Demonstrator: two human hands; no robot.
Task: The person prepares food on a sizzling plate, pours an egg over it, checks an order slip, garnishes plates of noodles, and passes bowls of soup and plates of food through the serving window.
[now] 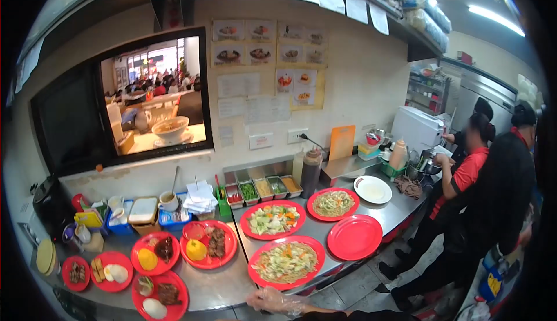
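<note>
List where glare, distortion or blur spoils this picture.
Head view: wide-angle distortion bows the steel counter and leaves the corners black; head view: the ceiling light glares white, and the far end of the dining room looks washed out; head view: the face of the co-worker in red is blurred; head view: the nearest noodles read clearly, the right hand less so.

A black-framed window breaks the pale wall; a tube light glows above floor tiles.
</note>
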